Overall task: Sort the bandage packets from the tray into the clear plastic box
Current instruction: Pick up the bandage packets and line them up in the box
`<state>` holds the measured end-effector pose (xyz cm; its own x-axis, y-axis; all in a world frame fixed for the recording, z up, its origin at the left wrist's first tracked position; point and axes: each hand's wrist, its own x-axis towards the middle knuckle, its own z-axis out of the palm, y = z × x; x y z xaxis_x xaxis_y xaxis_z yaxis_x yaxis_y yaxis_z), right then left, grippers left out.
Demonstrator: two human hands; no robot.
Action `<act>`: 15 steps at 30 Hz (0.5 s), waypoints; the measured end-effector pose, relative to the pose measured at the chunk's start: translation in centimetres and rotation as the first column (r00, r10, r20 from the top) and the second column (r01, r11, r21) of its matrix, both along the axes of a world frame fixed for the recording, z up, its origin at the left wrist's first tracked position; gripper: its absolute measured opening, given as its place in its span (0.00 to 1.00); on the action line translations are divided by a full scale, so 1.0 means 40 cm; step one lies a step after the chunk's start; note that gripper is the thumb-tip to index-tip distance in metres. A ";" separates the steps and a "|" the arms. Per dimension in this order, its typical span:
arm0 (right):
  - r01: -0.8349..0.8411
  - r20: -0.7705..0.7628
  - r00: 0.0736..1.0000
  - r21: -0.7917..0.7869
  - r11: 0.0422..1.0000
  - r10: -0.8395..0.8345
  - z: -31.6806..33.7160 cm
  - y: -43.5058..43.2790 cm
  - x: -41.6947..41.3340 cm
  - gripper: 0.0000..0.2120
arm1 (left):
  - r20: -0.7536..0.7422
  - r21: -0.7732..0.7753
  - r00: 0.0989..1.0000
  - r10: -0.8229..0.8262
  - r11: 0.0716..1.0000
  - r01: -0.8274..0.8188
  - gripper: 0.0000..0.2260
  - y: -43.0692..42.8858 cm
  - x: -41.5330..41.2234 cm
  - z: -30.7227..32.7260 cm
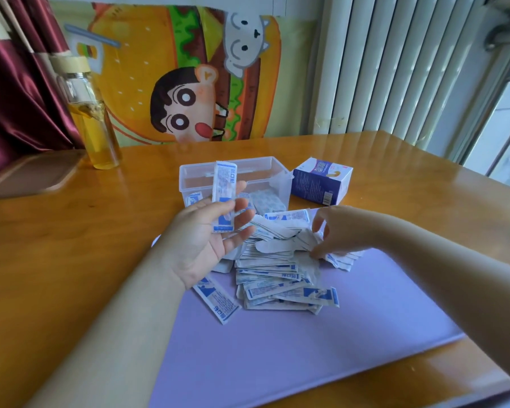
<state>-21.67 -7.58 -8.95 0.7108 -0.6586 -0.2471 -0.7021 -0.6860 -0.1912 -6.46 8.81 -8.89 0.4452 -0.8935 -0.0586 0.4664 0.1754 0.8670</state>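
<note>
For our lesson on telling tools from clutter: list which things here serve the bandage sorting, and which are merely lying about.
In the job: left hand holding one bandage packet; right hand pinching at the packet pile; purple tray; clear plastic box.
Lying about: cardboard carton; bottle of yellow liquid; wooden board; cartoon cloth.

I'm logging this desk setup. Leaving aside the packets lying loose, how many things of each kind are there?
Clear plastic box: 1
Purple tray: 1
Bandage carton: 1
Glass bottle: 1
Wooden board: 1
Bandage packet held in the left hand: 1
Total: 6
</note>
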 end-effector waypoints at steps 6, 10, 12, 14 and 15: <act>-0.010 -0.010 1.000 0.052 0.999 0.010 0.045 -0.034 -0.034 0.07 | -0.183 0.060 0.983 0.007 0.998 0.004 0.15 -0.010 0.010 -0.010; 0.035 0.325 0.946 -0.167 0.985 0.022 0.075 -0.014 -0.021 0.07 | -0.179 0.105 0.983 0.046 0.994 -0.027 0.12 -0.014 0.003 -0.013; -0.018 0.575 0.818 0.041 0.999 -0.009 0.088 0.037 0.006 0.05 | -0.136 0.129 0.989 0.050 0.991 -0.032 0.09 -0.014 -0.002 -0.012; -0.153 0.700 0.706 0.299 0.942 -0.108 0.088 0.106 0.038 0.06 | -0.086 0.138 0.995 0.040 0.990 -0.028 0.07 -0.011 -0.009 -0.009; -0.203 0.718 0.682 0.364 0.909 -0.135 0.080 0.136 0.054 0.07 | -0.057 0.145 0.998 0.029 0.989 -0.020 0.09 -0.008 -0.013 -0.008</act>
